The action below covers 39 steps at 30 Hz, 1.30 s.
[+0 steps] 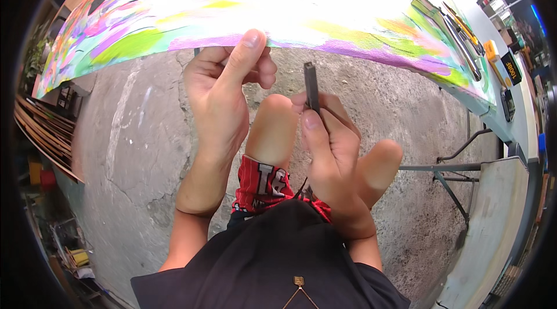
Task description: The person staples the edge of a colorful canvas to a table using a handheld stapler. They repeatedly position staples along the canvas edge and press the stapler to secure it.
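A large painted canvas (220, 19) in green, purple, yellow and orange spreads across the far side, glaring white in its middle. My left hand (223, 85) is at its near edge, thumb on top and fingers curled under, pinching it. My right hand (333, 143) is raised in front of my knees, closed around a dark, narrow bar (311, 85). The bar points upward and has a squarish, hollow-looking end. It stays apart from the canvas, a little below its edge. My right fingers partly hide its lower end.
Several long tools (461, 33) lie on the canvas at the right, beside a yellow and black box (502, 64). A bench (487, 222) with metal legs stands at the lower right. Wooden strips (46, 135) are stacked at the left above the concrete floor (139, 193).
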Tool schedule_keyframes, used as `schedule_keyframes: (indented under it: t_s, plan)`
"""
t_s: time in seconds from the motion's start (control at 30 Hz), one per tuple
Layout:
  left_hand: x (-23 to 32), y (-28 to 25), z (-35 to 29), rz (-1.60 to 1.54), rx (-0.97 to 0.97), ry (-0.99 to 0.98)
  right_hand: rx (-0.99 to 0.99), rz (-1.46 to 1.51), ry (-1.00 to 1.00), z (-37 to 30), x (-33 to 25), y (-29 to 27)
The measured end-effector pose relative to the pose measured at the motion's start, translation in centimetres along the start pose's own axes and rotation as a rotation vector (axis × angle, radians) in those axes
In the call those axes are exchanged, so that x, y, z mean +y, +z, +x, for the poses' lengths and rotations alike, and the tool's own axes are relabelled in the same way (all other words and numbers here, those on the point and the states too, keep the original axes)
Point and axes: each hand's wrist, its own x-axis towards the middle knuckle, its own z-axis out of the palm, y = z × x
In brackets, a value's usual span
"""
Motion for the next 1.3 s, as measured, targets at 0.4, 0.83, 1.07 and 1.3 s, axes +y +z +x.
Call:
schedule_keyframes:
  t_s: [0.4, 0.83, 1.07, 1.3]
  plan:
    - [0.1, 0.0, 0.0, -0.094, 0.002, -0.014, 0.095, -0.106, -0.109, 0.8, -0.4, 3.4]
    - [0.5, -1.4, 1.0, -0.093, -0.022, -0.017, 0.177, -0.179, -0.160, 1.1, -0.2, 5.0]
    - [0.9, -1.0, 1.5, -0.133, 0.106, -0.017, 0.262, -0.219, -0.214, 1.0, 0.8, 6.1]
    - [1.1, -0.6, 1.4, -0.145, 0.119, -0.001, 0.281, -0.162, -0.214, 0.8, 1.6, 6.7]
